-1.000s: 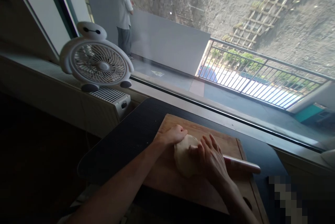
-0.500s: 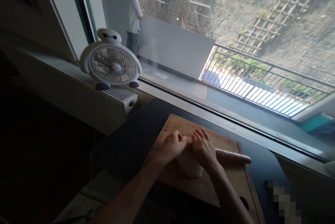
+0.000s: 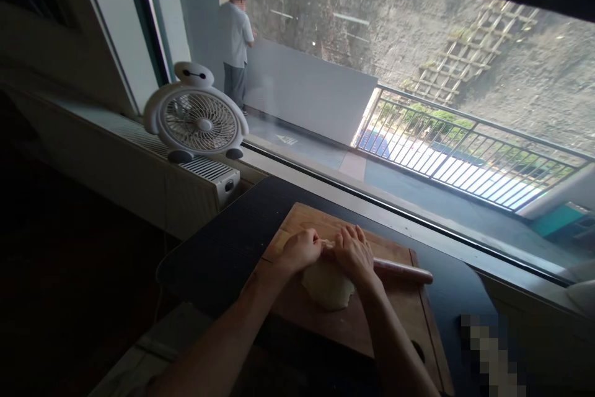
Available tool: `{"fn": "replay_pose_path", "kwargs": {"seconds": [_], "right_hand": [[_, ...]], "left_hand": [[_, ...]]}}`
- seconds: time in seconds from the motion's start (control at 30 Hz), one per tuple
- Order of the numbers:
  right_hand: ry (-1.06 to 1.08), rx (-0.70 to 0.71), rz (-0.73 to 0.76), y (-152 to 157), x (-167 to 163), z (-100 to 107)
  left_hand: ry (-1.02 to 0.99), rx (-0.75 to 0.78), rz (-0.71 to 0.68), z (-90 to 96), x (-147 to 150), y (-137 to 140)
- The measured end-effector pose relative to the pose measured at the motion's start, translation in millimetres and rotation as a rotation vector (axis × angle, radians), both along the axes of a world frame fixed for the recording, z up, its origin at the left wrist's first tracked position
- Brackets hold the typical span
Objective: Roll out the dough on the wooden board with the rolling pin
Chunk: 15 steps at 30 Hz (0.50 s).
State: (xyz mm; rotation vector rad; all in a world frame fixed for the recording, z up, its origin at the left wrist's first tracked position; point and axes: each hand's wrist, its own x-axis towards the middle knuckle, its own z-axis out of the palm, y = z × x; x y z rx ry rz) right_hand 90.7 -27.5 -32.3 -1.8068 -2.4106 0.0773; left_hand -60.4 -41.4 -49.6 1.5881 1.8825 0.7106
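A rolling pin (image 3: 403,271) lies across a pale sheet of dough (image 3: 328,285) on a wooden board (image 3: 390,316). My left hand (image 3: 301,249) is closed around the pin's left part, at the far edge of the dough. Over the pin to its right lies my right hand (image 3: 355,253), palm down, fingers draped forward across it. Between the hands, a little dough shows at the pin. The pin's right end sticks out past my right hand; its left end is hidden by my left hand.
The board rests on a dark table (image 3: 223,248) beside a window. A white fan (image 3: 203,124) stands on a radiator (image 3: 218,177) at the left. Outside, a person (image 3: 236,38) stands near a wall, with a railing (image 3: 432,143) farther right. A blurred patch covers the lower right.
The camera view has shifted slightly. More of the dough's near side shows below my hands, and it looks wider. Both hands stay on the rolling pin.
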Motion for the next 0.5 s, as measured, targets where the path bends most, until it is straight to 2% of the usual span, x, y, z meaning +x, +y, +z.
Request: {"fn": "replay_pose_path", "kwargs": {"seconds": [0.1,0.17,0.27,0.37,0.43,0.5], "right_hand": [[0.033,0.108,0.077,-44.2,19.4,-17.2],[0.038,0.134,0.078,-51.5,24.6,-21.9],[0.063,0.083,0.007,-12.2,13.0,-12.5],[0.097,-0.087,-0.037,38.1,-2.7,2.6],[0.102,-0.109,-0.008,42.2,-2.8,5.0],[0.089,-0.028,0.048,16.9,7.4,-1.6]], "left_hand": [[-0.019,-0.003,0.003,-0.1,-0.9,0.4],[-0.033,-0.007,0.003,-0.9,-1.3,3.0],[-0.041,-0.006,0.002,-4.1,-1.8,6.0],[-0.04,0.005,0.004,-8.1,-2.6,5.5],[-0.046,0.016,0.003,-10.7,-3.3,4.0],[-0.059,0.023,0.003,-12.8,-3.4,3.4]]}}
